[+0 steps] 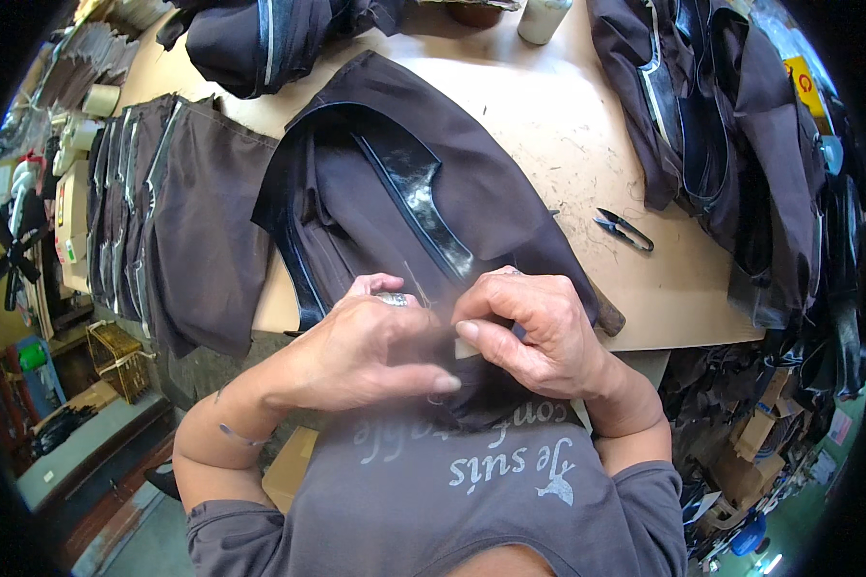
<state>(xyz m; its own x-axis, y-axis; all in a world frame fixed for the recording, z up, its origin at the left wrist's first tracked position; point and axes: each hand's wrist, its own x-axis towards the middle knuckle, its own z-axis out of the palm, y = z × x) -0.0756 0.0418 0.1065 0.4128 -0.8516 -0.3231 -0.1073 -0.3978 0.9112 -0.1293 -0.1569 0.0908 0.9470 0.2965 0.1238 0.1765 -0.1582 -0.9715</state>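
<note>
A dark brown fabric piece (481, 163) with shiny black trim (409, 183) lies on the table and reaches over its near edge toward my body. My left hand (366, 341) is over its near left part, thumb apart from the curled fingers, a ring on one finger; it is partly smeared by motion. Close beside it, my right hand (544, 337) pinches thumb and forefinger together. A small pale flat piece (465, 348) shows under the right thumb tip; its kind is unclear. Loose pale threads (416, 281) rise from the fabric between the hands.
Black thread snips (625, 231) lie on the table (558, 125) at the right, among thread scraps. Stacked brown panels (202, 221) hang over the edge at left. More dark garments (688, 115) are piled at the right. A thread cone (544, 19) stands at the back.
</note>
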